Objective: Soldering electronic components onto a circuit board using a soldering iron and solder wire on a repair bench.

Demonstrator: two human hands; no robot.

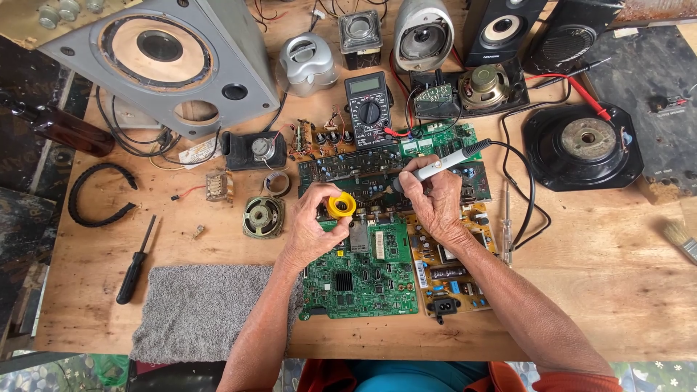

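The left hand (311, 231) is being kept curled, its thumb and fingers pinching a small yellow spool (341, 205), which is being held just above the far edge of the green circuit board (361, 272). The right hand (435, 205) is being closed in a pen-like grip around a grey soldering iron (439, 165), whose tip is being pointed down and to the left, close beside the spool; whether the tip is touching anything cannot be told. The iron's black cord (528, 190) is being looped away toward the right side of the wooden bench (602, 276). Both forearms are being stretched in from the near edge. The green board is being rested near the middle of the near edge, with a yellowish power board (454, 272) just beside it on the right and a long dark board (348, 172) lying behind both, under the hands. A grey cloth (200, 308) is being left toward the near left corner, a black screwdriver (136, 265) just beside it on the left. A small round speaker (263, 216) is being kept left of the left hand. A black multimeter (368, 109) is being propped behind the boards, toward the far edge. A large grey speaker cabinet (170, 62) is being tilted at the far left corner, and a black speaker driver (584, 145) is being laid toward the right edge.
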